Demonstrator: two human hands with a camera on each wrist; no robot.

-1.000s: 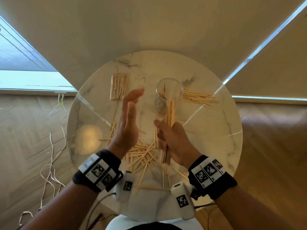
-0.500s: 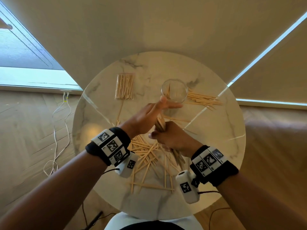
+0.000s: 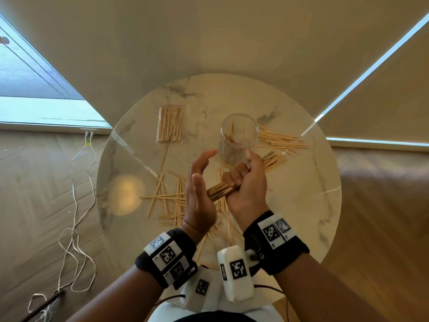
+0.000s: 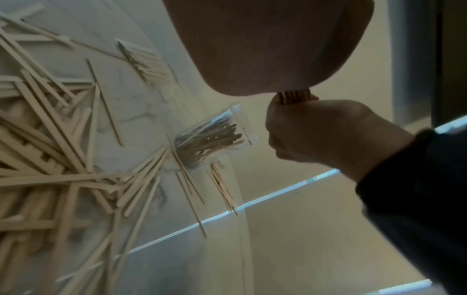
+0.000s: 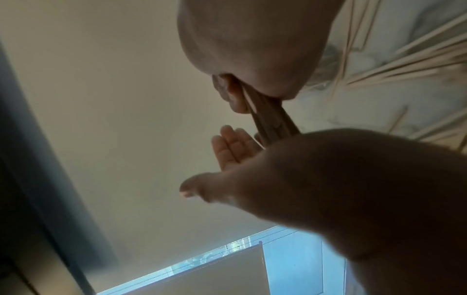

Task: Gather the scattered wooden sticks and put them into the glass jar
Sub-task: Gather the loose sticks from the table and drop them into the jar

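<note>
Sticks of pale flat wood, gathered into a tight bundle (image 3: 219, 191), are clamped in the curled fingers of the right hand (image 3: 246, 182), with the bundle's near end set against the flat palm of the left hand (image 3: 197, 194), whose fingers are held straight and apart from any grip. Just beyond both hands the clear round glass jar (image 3: 239, 138) is seen standing on the round white marble table (image 3: 301, 194); thin sticks are already leaning inside it, as the left wrist view confirms. The task is judged to be partly done at best: a scattered heap of flat wooden sticks (image 3: 171, 201) is left under and to the left of the hands, a fan of thin pointed sticks (image 3: 281, 141) lies beyond the right hand beside the jar, and a clear packet of sticks (image 3: 170, 124) is lying beyond the left hand. How many sticks are held cannot be counted, and part of the heap is hidden beneath the wrists.
</note>
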